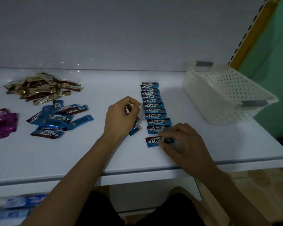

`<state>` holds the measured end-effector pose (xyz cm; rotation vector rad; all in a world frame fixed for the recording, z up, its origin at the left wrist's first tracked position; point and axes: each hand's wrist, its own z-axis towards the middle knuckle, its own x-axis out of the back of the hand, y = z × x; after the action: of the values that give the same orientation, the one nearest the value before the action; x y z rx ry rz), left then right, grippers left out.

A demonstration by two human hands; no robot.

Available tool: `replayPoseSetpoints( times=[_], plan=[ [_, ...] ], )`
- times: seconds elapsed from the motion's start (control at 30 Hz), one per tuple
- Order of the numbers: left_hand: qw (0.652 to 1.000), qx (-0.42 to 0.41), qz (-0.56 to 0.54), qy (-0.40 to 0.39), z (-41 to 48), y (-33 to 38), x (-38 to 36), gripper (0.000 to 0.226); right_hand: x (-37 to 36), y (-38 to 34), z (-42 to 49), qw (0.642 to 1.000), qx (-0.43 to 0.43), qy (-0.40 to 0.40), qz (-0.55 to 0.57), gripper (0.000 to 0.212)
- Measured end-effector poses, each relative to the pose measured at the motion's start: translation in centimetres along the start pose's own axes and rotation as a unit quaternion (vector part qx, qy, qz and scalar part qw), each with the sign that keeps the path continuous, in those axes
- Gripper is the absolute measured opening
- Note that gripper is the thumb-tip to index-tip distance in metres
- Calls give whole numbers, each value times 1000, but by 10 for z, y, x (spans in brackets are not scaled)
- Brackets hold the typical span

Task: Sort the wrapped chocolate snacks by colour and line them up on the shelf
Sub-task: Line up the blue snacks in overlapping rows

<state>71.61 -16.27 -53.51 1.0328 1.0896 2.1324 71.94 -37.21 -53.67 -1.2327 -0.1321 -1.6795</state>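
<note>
The right hand (178, 141) pinches the right end of the nearest blue Choco snack (154, 141), which lies just apart from the near end of the blue row (153, 110). Left of that row, the left hand (121, 116) clutches several blue snacks (134, 130).

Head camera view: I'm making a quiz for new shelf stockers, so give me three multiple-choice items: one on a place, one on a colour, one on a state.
1. Where does the white basket stand from the lined-up row? A) left B) right C) on it
2. What colour are the row's wrappers? A) gold B) purple C) blue
3. What is the left hand doing? A) gripping blue snacks B) lying flat C) pointing

B: it sits to the row's right. C: every lined-up wrapper is blue. A: fingers curl round wrappers.
</note>
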Motion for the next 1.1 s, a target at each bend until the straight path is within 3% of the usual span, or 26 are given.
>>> replayPoseSetpoints(
  times=[0.2, 0.47, 0.63, 0.8, 0.9, 1.0, 1.1],
  plan=[
    [1000, 19, -9, 1, -1, 0, -3, 16, 5, 6, 6, 998, -13, -47, -30, 34],
    [998, 27, -58, 6, -1, 3, -2, 21, 2, 10, 13, 998, -38, -12, -57, 35],
    [985, 67, -157, 36, 4, 5, -1, 24, -5, -10, 30, 996, -60, 53, 42, 33],
    [955, 108, -257, 100, 11, 1, 3, 18, -35, -46, 61, 994, -72, -44, 75, 38],
    [933, 143, -308, 120, 13, 0, 4, 16, -46, -56, 76, 994, -72, -33, 76, 27],
    [939, 143, -291, 118, 14, 0, 3, 19, -47, -58, 84, 991, -86, -19, 101, 6],
    [953, 132, -250, 104, 13, -1, 1, 18, -42, -54, 85, 967, -141, -13, 214, 12]
  ],
)
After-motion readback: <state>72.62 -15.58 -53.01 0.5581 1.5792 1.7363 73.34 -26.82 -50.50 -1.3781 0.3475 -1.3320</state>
